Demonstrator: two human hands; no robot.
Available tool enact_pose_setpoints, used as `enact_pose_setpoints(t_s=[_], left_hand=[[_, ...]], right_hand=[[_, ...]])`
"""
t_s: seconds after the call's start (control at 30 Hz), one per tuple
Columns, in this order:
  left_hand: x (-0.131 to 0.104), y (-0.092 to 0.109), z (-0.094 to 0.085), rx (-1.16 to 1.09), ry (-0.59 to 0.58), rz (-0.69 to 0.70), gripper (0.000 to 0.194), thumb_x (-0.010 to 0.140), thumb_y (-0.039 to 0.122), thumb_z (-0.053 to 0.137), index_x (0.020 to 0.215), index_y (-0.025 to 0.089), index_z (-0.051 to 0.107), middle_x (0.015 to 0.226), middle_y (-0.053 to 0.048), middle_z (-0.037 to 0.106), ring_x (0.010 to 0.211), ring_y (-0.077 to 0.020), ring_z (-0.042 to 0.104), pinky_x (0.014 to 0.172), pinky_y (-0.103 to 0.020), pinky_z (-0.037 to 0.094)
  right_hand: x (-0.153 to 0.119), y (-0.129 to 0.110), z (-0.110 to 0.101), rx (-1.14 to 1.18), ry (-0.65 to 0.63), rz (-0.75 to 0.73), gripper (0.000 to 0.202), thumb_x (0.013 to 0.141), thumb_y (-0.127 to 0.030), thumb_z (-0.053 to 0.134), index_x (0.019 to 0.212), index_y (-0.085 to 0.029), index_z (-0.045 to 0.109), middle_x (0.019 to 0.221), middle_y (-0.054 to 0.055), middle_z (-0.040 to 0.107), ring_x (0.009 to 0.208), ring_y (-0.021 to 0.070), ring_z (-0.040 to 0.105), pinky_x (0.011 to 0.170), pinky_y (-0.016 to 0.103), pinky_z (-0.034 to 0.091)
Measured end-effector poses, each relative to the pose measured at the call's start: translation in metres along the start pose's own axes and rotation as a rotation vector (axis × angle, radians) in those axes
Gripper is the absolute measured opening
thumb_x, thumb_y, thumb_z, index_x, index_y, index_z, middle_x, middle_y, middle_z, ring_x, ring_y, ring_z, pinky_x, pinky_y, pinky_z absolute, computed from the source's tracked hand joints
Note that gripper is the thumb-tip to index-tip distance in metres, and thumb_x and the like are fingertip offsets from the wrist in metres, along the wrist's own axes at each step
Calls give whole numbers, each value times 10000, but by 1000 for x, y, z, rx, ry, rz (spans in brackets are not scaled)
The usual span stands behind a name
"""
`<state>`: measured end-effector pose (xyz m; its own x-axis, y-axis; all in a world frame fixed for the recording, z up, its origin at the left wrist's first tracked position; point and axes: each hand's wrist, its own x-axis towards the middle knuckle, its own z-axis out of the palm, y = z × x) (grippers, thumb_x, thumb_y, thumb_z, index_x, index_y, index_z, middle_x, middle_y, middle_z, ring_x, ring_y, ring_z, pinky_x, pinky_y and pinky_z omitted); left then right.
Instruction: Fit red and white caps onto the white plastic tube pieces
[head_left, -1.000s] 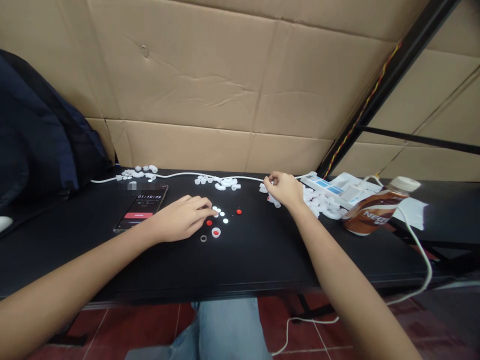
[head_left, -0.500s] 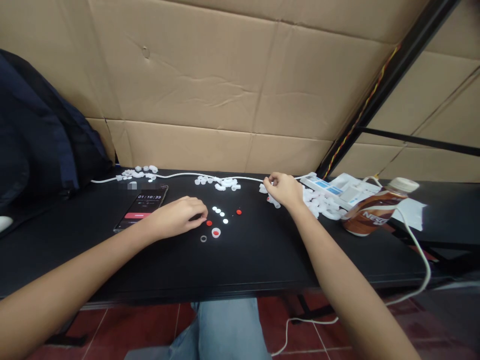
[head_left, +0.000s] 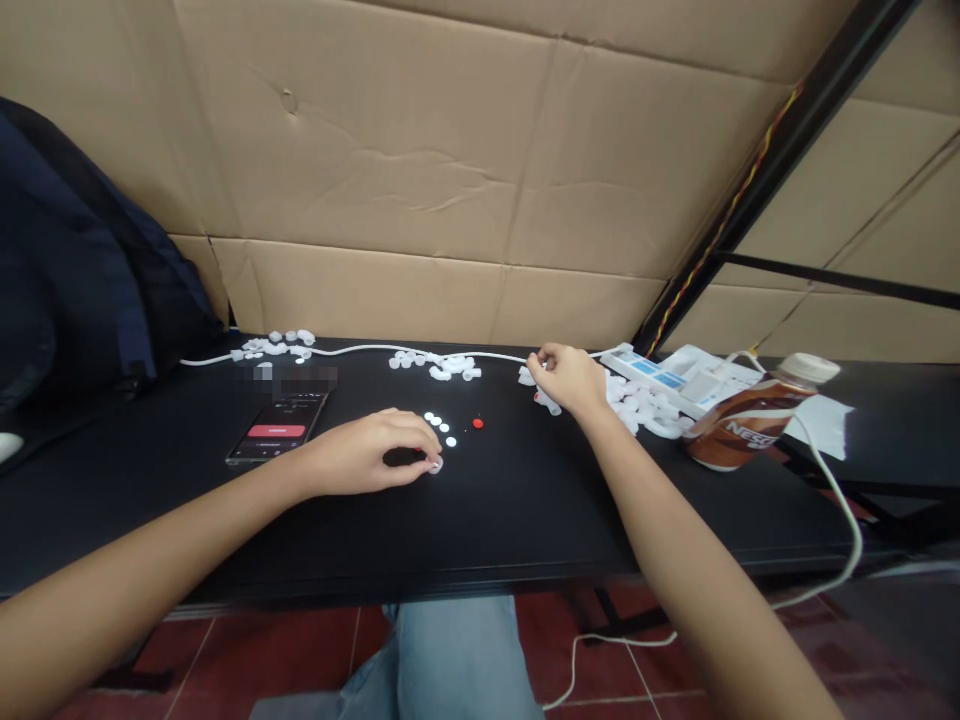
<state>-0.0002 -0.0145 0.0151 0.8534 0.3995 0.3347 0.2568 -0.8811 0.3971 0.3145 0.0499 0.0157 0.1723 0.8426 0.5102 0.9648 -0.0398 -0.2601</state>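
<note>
My left hand point(head_left: 375, 450) is closed in a pinch, thumb and forefinger at the rim of a small white round plastic cup point(head_left: 436, 466) on the black table. A sliver of a red disc point(head_left: 418, 449) shows under its fingers. Beyond the fingertips lie several small white discs point(head_left: 440, 428), and another red disc point(head_left: 478, 424) is to their right. My right hand point(head_left: 568, 378) is farther back, fingers curled down at the edge of a pile of white plastic pieces point(head_left: 637, 405). What its fingertips hold, if anything, is hidden. One piece point(head_left: 548, 402) with a red spot lies beneath that hand.
A phone point(head_left: 281, 428) lies left of my left hand. White plastic pieces point(head_left: 450, 366) sit in groups along a white cable point(head_left: 352, 350) at the back. On the right are a brown drink bottle point(head_left: 750, 415) and a white-and-blue box point(head_left: 660, 375). A dark backpack point(head_left: 82, 260) stands far left.
My left hand has moved right and slightly toward me, from beside the red disc to the white cup. It now covers the thin grey ring. My right hand has stayed in place.
</note>
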Motion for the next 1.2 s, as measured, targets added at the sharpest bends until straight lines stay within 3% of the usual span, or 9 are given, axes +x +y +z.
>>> enact_pose_setpoints(t_s=[0.13,0.37,0.53,0.7,0.9,1.03,1.2], left_hand=[[0,1,-3,69,-3,6,143,924,234,556,1011,241,669,1047,-8,658,981,-141,609,915,-309,418],[1,2,0,112,-110,-21,156,898,196,574,1032,243,638,1064,-3,633,994,-145,596,910,-299,391],[-1,3,-7,146,-72,-13,132,901,216,561,1010,237,633,1067,-9,624,986,-147,579,910,-298,381],[-4,3,-19,200,-108,-3,89,844,231,617,930,217,635,951,1,638,903,-156,579,872,-308,382],[-5,1,-19,211,-175,0,66,852,245,613,882,229,669,863,9,664,833,-156,585,840,-316,386],[-3,1,-16,191,-148,4,68,860,242,606,893,224,663,868,7,674,833,-151,594,853,-311,395],[0,2,-7,151,-30,-10,147,936,267,534,1012,221,652,942,-7,679,880,-143,602,867,-301,394]], right_hand=[[0,1,0,0,-2,-4,276,805,-430,481,710,-222,636,724,39,690,723,226,623,565,295,332],[0,0,0,-3,-4,-5,270,805,-425,482,712,-225,638,730,39,689,721,220,618,578,296,342],[-1,0,-1,-1,-9,-5,277,803,-425,480,713,-219,641,731,50,686,715,219,613,582,295,352],[-1,1,-1,1,-7,-12,286,802,-430,473,714,-216,641,731,53,684,704,212,607,584,298,358],[0,1,-1,5,4,-20,289,800,-429,473,704,-211,638,731,57,689,714,228,619,563,297,340],[0,1,-1,9,-1,-14,283,802,-427,475,708,-215,637,726,53,686,708,221,615,569,302,348],[-1,0,-1,8,-13,-14,287,808,-429,475,704,-213,634,711,52,678,700,217,610,572,298,348]])
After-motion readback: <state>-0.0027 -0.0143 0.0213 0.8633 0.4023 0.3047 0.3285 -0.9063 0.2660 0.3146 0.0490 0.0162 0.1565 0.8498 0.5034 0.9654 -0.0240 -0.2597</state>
